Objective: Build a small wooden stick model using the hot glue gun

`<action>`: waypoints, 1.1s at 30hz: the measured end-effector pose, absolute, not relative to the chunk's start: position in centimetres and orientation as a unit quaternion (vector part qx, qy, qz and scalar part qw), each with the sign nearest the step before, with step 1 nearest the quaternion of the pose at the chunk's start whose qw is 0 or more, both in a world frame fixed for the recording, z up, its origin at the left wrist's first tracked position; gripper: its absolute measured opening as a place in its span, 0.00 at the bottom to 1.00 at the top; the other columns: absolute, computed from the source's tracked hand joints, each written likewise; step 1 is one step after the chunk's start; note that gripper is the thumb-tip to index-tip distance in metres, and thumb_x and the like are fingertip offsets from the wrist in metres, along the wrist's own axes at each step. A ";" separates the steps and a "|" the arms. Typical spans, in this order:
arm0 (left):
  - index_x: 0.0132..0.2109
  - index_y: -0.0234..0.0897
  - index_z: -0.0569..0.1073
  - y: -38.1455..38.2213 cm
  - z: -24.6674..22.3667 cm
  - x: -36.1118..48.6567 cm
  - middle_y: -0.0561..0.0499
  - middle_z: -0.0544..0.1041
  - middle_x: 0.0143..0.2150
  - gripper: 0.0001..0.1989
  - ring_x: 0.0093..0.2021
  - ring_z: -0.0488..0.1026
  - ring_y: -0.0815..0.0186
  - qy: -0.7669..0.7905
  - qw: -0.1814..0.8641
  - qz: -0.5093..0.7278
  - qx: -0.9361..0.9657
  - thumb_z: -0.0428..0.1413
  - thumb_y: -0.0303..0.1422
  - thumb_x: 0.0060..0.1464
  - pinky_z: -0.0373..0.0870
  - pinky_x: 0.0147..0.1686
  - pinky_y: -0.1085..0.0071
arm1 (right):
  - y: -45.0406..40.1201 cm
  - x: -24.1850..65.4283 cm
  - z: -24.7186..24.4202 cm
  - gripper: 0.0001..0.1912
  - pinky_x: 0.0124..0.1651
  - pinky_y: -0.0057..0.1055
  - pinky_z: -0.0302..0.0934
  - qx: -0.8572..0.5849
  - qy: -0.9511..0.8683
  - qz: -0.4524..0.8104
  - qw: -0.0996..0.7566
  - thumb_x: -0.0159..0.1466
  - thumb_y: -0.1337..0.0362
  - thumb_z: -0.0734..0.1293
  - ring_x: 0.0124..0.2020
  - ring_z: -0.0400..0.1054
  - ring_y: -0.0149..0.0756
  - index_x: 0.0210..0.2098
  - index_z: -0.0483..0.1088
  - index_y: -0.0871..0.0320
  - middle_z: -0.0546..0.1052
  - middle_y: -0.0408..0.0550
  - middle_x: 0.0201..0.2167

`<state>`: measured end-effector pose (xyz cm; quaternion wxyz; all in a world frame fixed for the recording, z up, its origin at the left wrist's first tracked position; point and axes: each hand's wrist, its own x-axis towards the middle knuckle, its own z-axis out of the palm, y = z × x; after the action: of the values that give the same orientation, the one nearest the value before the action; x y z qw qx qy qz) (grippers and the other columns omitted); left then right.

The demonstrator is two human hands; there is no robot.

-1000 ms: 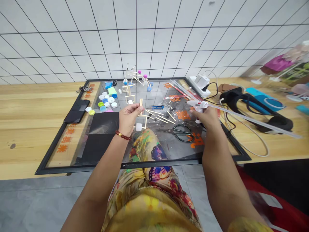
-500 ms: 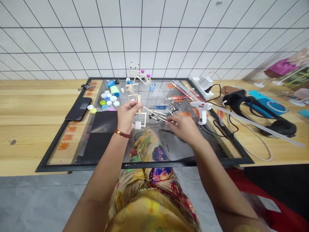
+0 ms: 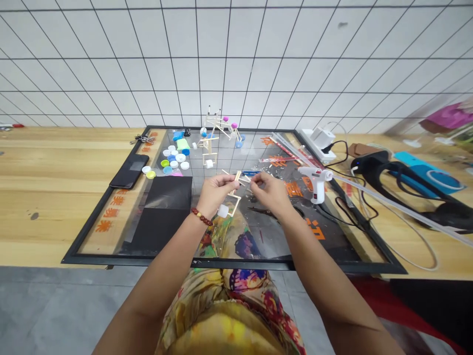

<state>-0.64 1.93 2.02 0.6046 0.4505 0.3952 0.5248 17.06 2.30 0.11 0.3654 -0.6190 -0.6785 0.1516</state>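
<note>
My left hand (image 3: 216, 195) is closed in a pinch on a small frame of thin wooden sticks (image 3: 235, 202), which has a white block (image 3: 222, 211) at its lower end. My right hand (image 3: 271, 193) is closed as well, its fingertips on a wooden stick (image 3: 245, 180) that reaches toward the frame; whether the two touch I cannot tell. Behind the hands lies a blue utility knife (image 3: 250, 173), partly covered. Dark scissors (image 3: 261, 211) rest below my right hand, which hides part of them.
A white glue gun (image 3: 316, 181) stands to the right, with a power strip (image 3: 318, 148) behind it. Bottle caps (image 3: 180, 158), black sheets (image 3: 162, 214) and a phone (image 3: 129, 171) are on the left. Stick models (image 3: 218, 127) stand at the back of the glass board (image 3: 236, 264).
My left hand has moved right and slightly down with the stick frame. My right hand has lifted a stick from the loose ones and brought it close to the frame. The view has shifted slightly.
</note>
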 end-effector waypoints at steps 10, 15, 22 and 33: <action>0.30 0.34 0.80 1.2 1.3 0.5 0.50 0.79 0.25 0.12 0.26 0.73 0.69 0.394 0.625 0.486 0.465 0.70 0.34 0.36 0.70 0.30 0.71 | 1.6 17.8 0.6 0.06 0.42 0.33 0.64 -0.494 -0.636 0.179 0.564 0.60 0.61 0.67 0.32 0.69 0.32 0.35 0.73 0.57 0.76 0.43 0.30; 0.32 0.34 0.80 1.1 1.1 0.5 0.49 0.79 0.26 0.13 0.26 0.73 0.69 0.383 0.640 0.480 0.462 0.70 0.35 0.36 0.70 0.31 0.70 | 1.1 17.6 0.8 0.07 0.44 0.34 0.64 -0.488 -0.652 0.164 0.557 0.62 0.60 0.66 0.34 0.70 0.34 0.36 0.73 0.56 0.77 0.44 0.32; 0.31 0.34 0.81 1.0 1.2 0.7 0.50 0.79 0.26 0.12 0.26 0.73 0.70 0.379 0.637 0.488 0.460 0.70 0.34 0.36 0.71 0.30 0.72 | 0.7 17.6 1.4 0.05 0.42 0.34 0.64 -0.481 -0.683 0.117 0.537 0.63 0.62 0.65 0.34 0.70 0.34 0.34 0.72 0.55 0.76 0.44 0.31; 0.34 0.35 0.82 1.2 1.1 0.5 0.50 0.79 0.26 0.14 0.27 0.71 0.71 0.356 0.630 0.498 0.478 0.70 0.35 0.37 0.70 0.32 0.71 | 0.3 17.3 2.2 0.02 0.38 0.35 0.63 -0.433 -0.729 0.040 0.528 0.61 0.66 0.66 0.31 0.69 0.35 0.32 0.72 0.56 0.76 0.46 0.28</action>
<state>0.49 1.16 1.12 0.6304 0.4776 0.3563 0.4975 17.28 0.29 2.16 0.5282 -0.4330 -0.7294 0.0404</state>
